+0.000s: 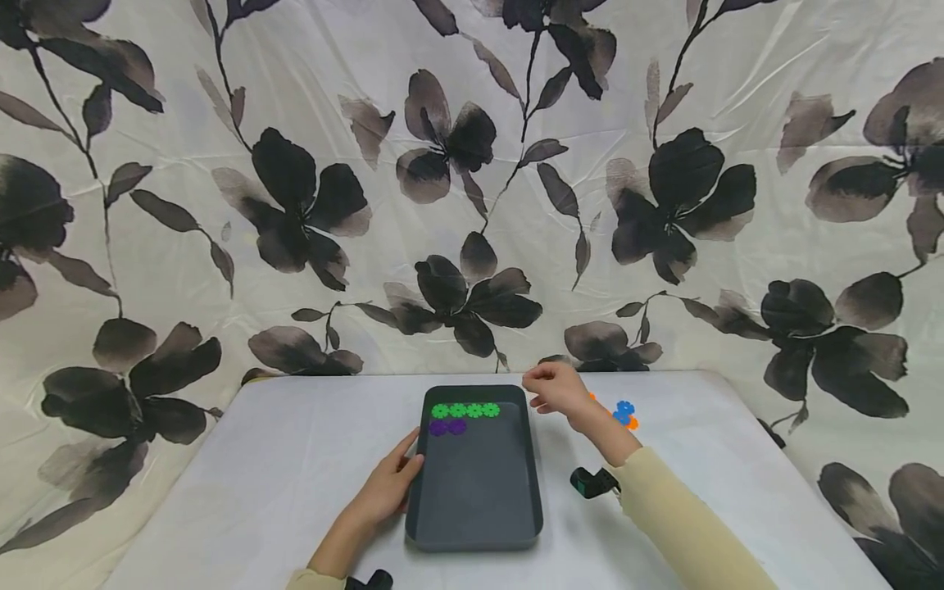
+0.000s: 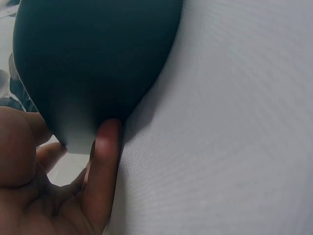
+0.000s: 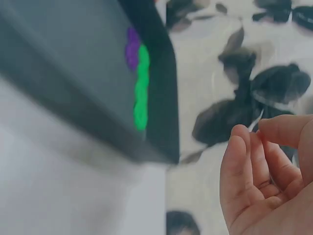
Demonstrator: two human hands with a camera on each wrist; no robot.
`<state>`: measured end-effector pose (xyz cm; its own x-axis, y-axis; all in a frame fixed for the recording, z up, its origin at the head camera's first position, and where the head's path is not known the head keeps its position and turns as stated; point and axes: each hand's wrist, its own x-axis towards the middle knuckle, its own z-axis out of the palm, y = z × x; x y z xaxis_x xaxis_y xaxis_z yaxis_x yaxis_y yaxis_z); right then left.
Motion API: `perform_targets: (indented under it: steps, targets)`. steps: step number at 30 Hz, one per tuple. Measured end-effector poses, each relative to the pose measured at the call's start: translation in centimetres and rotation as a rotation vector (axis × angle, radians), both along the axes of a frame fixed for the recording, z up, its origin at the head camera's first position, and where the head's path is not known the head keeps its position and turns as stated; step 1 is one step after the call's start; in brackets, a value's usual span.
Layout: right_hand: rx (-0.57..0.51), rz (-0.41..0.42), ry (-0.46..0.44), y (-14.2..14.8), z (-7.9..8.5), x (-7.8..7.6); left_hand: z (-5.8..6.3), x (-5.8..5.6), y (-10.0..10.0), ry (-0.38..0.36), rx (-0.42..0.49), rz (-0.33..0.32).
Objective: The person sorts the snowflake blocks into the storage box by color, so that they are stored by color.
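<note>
On the white surface [image 1: 310, 426] sits a gray tray [image 1: 475, 492], the left hand [image 1: 387, 485] touching its left edge, fingers spread. The right hand [image 1: 558, 391], fingertips together, hangs by the tray's far-right corner. Inside the far edge lie green flower discs [image 1: 458, 410], purple discs [image 1: 457, 426]; rightward, blue discs [image 1: 625, 407].

Tray [image 1: 475, 496] was smooth and matt, plastic or coated metal uncertain; green pieces [image 1: 458, 410] and purple pieces [image 1: 456, 426] inside it looked plastic. Beneath the tray lay matt, finely textured white cloth [image 1: 317, 434]; behind the tray hung creased, faintly glossy printed fabric [image 1: 575, 49].
</note>
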<state>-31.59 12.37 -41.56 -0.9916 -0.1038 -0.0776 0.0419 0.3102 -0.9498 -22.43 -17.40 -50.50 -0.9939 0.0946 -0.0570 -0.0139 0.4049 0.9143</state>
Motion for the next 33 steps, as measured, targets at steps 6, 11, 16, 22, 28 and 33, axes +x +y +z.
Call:
perform_targets:
  steps: [6,11,16,22,28,33]
  targets:
    - [0.069,-0.062,-0.013,3.1,-1.4,-0.2,0.1,0.1,0.1,0.001,0.003,0.002]
    - [0.119,-0.109,-0.035,5.6,-2.4,0.0,0.2,0.3,0.1,0.004,-0.004,0.004]
    - [0.135,-0.159,-0.075,7.8,-3.7,0.0,0.1,0.2,0.0,0.008,-0.008,-0.001]
    - [0.212,-0.221,-0.110,9.3,-5.0,0.3,0.1,0.1,0.1,0.013,-0.010,-0.004]
    - [0.250,-0.251,-0.145,10.7,-6.0,0.6,0.0,0.1,0.1,0.009,-0.026,0.003]
    - [0.255,-0.272,-0.159,11.8,-6.6,0.9,0.0,-0.1,0.1,0.014,-0.010,-0.006]
